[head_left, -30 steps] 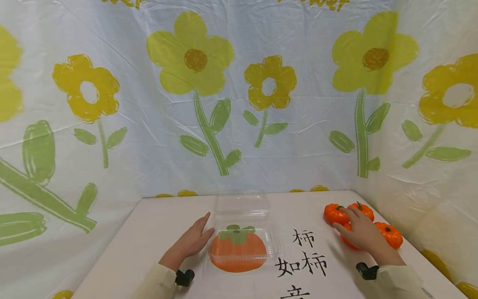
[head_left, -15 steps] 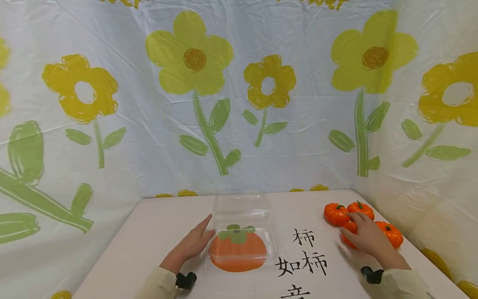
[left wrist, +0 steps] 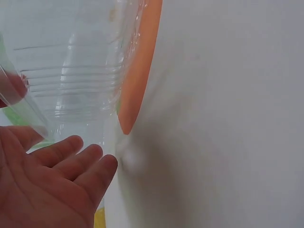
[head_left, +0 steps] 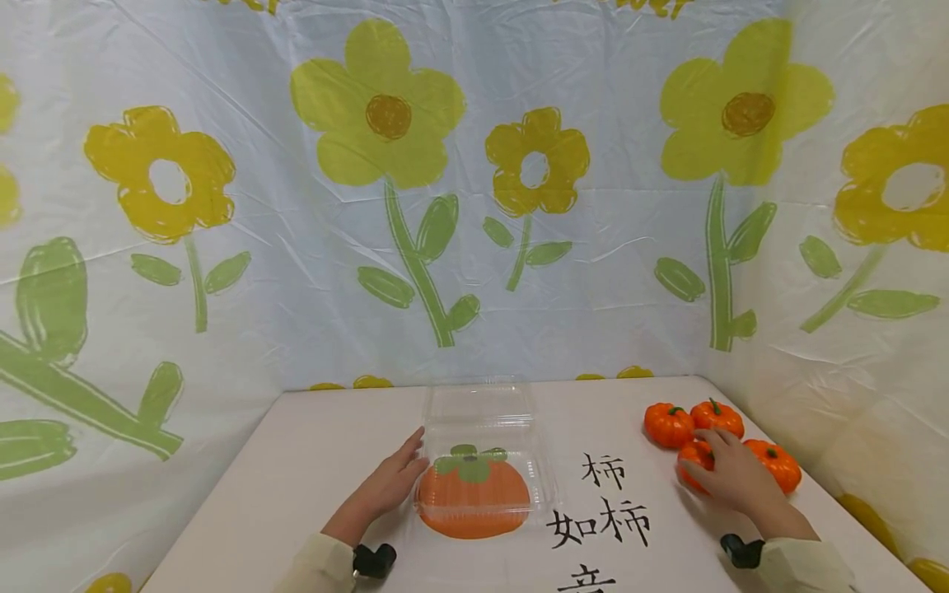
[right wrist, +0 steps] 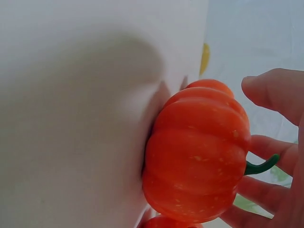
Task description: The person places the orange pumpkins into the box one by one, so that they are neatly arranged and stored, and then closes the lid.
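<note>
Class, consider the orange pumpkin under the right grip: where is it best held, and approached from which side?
Probably hold the orange pumpkin round its broad ribbed sides, bringing the right grip down from above and near-left, away from the other pumpkins. It sits upright, stem up; its bulging sides offer more to hold than the thin, curved green stem.

The right hand (head_left: 737, 476) has drawn back and rightward, its fingers leaving the rear-left pumpkin (head_left: 668, 425) and uncovering more of the front-left pumpkin (head_left: 689, 454). The left hand (head_left: 384, 487) has edged slightly toward the clear container (head_left: 479, 405).
</note>
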The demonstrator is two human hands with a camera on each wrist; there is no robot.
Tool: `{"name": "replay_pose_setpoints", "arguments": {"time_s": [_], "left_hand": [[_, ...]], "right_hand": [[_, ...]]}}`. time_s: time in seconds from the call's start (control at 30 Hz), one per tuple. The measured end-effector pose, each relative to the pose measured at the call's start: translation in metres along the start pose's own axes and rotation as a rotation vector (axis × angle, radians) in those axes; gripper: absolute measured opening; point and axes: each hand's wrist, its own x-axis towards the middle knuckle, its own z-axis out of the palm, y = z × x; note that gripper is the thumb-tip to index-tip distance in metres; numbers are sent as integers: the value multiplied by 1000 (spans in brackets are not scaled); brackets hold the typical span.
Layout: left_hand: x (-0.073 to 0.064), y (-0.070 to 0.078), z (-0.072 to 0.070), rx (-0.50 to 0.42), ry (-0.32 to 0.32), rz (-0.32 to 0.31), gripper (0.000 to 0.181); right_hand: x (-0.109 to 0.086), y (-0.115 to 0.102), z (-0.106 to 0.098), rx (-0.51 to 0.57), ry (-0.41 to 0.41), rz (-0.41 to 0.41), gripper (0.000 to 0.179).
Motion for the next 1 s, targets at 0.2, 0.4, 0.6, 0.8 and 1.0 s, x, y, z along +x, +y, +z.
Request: {"name": "replay_pose_setpoints", "arguments": {"time_s": [0.2,0.4,0.6,0.8,1.0], "left_hand": [[1,0,5,-78,-6,-7,58],[4,-2,8,-154,0,-7,55],[6,-2,11,-183,28,1,54],[6,-2,12,-202,48,-7,53],[6,-3,13,-216,47,-12,54]], "right_hand": [[1,1,2,-7,-26,-1,75],[2,1,2,0,-79,30,79],[5,3,0,16,-111,50,85],[6,3,-3,51,-140,64,91],[7,-1,-7,55,-151,78,97]]}}
